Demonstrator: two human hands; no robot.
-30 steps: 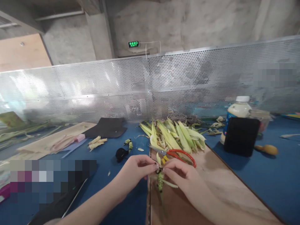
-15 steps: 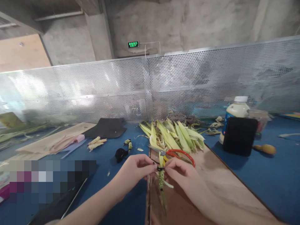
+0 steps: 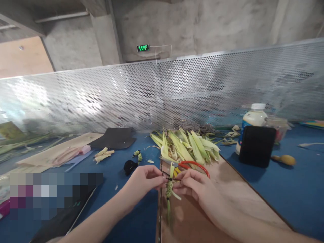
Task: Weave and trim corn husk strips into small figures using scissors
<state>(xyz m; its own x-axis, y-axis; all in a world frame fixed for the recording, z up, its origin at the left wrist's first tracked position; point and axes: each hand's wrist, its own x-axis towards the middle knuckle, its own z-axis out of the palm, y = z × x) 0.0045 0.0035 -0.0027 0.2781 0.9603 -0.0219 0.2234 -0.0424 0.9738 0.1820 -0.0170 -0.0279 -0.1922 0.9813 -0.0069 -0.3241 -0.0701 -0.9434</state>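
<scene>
Both hands meet over the near end of a brown board (image 3: 238, 199). My left hand (image 3: 143, 182) and my right hand (image 3: 193, 185) each pinch one end of a thin black thread (image 3: 169, 177) tied round a small braided strip of green corn husk (image 3: 169, 192). The braid hangs down between the fingertips, its tail pointing toward me. Just behind the hands lie red-handled scissors (image 3: 194, 165), and beyond them a pile of green and yellow husk leaves (image 3: 187, 145).
A white bottle (image 3: 250, 123) and a black box (image 3: 257, 146) stand at the right on the blue table (image 3: 291, 182). A black spool (image 3: 129, 166), husk scraps (image 3: 103, 154) and a black cloth (image 3: 115, 137) lie left of the board. A perforated metal screen (image 3: 162, 94) closes the back.
The hands have drawn slightly apart, pulling the black thread taut, and the braid has shifted a little left and swung.
</scene>
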